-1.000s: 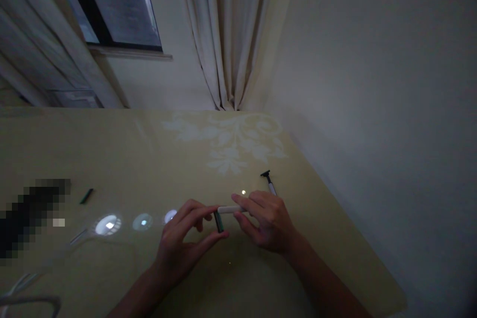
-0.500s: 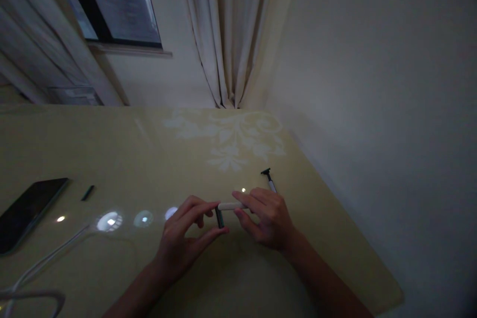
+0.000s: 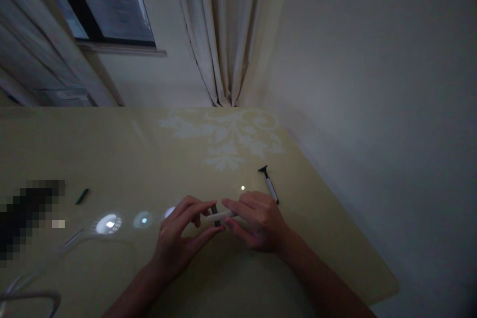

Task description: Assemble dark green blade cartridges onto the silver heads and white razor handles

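Note:
My left hand point(image 3: 178, 233) pinches a small dark razor cartridge point(image 3: 216, 222) by its two ends, between thumb and fingertip. My right hand point(image 3: 259, 221) grips a slim white stick point(image 3: 220, 216); its kind is not clear because the fingers cover its far end. The stick lies across the cartridge, its free end pointing left past it. Just beyond my right hand, a razor point(image 3: 270, 186) with a dark head and a grey handle rests on the table. Farther left lies a small dark green bar point(image 3: 82, 196), about the cartridge's size.
The glossy yellow table point(image 3: 179, 159) has a pale floral pattern and lamp reflections. At its left lies a dark slab point(image 3: 32, 213), blurred into blocks. A white cable point(image 3: 72, 239) runs at the lower left. A wall point(image 3: 354, 134) borders the right side, and curtains point(image 3: 223, 35) hang behind.
The white stick has moved left, from touching the cartridge's upper end to lying across its middle. My right hand has come closer to my left, uncovering more of the razor's handle.

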Demonstrator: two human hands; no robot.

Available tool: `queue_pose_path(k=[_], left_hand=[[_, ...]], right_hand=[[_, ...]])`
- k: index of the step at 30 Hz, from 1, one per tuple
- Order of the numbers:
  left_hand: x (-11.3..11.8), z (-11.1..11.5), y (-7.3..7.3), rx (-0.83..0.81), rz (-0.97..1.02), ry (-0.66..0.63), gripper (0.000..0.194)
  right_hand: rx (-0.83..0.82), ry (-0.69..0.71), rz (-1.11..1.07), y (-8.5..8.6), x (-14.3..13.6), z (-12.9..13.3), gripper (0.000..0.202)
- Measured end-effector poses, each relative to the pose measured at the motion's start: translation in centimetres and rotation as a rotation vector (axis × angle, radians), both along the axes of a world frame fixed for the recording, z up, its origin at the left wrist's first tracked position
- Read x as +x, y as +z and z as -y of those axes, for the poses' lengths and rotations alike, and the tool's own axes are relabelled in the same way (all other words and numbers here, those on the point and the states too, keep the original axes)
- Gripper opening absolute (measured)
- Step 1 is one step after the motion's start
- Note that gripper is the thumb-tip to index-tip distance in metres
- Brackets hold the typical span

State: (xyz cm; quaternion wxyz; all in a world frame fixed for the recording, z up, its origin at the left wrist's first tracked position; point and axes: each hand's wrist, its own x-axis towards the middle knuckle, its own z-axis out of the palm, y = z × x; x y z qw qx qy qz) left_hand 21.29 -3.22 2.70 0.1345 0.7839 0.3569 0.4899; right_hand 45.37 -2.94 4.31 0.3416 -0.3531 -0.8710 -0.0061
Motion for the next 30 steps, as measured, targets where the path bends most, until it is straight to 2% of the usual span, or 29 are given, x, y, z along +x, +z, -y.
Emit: queue_pose_path(k=[5, 10, 15, 20, 25, 30], left_hand=[[0.06, -0.08, 0.12, -0.010, 0.005, 0.022, 0.035], [-0.04, -0.10, 0.17, -0.010, -0.001, 0.018, 0.031], [-0.37, -0.25, 0.48, -0.005, 0.015, 0.047, 0.035], [-0.33, -0.30, 0.52, -0.005, 0.008, 0.031, 0.028], [-0.20, -0.33, 0.34, -0.012, 0.023, 0.043, 0.036], [-0.34, -0.42, 0.21, -0.023, 0.017, 0.022, 0.028]], right_hand=[[0.016, -0.023, -0.010, 0.15, 0.10, -0.03, 0.036], [0.055, 0.023, 0.023, 0.32, -0.05, 0.05, 0.039], [0.044, -0.018, 0.005, 0.32, 0.17, -0.02, 0.036], [0.045, 0.033, 0.024, 0.22, -0.04, 0.09, 0.036], [0.016, -0.015, -0.003, 0.18, 0.28, 0.00, 0.034], [0.023, 0.029, 0.033, 0.34, 0.09, 0.11, 0.036]])
